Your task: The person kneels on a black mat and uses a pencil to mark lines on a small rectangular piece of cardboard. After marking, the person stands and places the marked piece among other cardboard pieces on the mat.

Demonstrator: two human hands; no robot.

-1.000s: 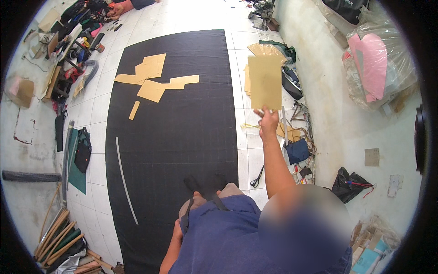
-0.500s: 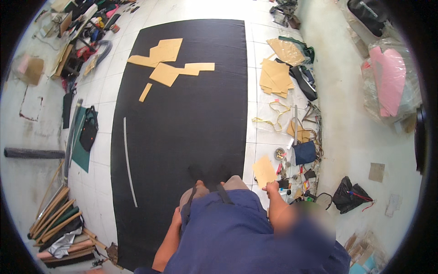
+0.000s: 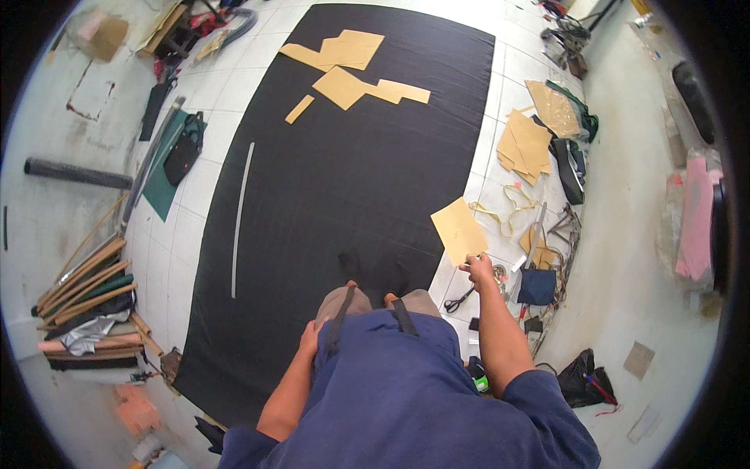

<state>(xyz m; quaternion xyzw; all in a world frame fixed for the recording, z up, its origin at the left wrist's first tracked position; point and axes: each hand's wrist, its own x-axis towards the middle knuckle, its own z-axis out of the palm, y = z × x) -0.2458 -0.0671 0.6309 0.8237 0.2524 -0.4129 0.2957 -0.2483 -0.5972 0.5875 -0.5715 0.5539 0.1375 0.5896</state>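
Observation:
My right hand (image 3: 478, 268) is closed on the lower edge of a tan card pattern piece (image 3: 459, 230). The piece is held out past the right edge of a long black cloth (image 3: 344, 187), its left corner overlapping that edge. My left hand (image 3: 311, 336) lies against my left thigh with nothing seen in it; its fingers show only in part. Farther up the cloth are more tan pattern pieces (image 3: 351, 50), some angular (image 3: 341, 87), and a small tan strip (image 3: 299, 109). A long grey ruler-like strip (image 3: 243, 219) lies along the left side.
On the right floor are a stack of tan cards (image 3: 525, 144), a yellow tape measure (image 3: 508, 205), black scissors (image 3: 458, 301), a folded navy cloth (image 3: 537, 287) and small tools. To the left are a green mat (image 3: 162, 184), a dark roll (image 3: 78, 173) and stacked rolls (image 3: 86, 293).
My right hand has carried the card forward and toward the cloth's edge, its arm now stretched out. The view has shifted, and my left hand stays at my thigh.

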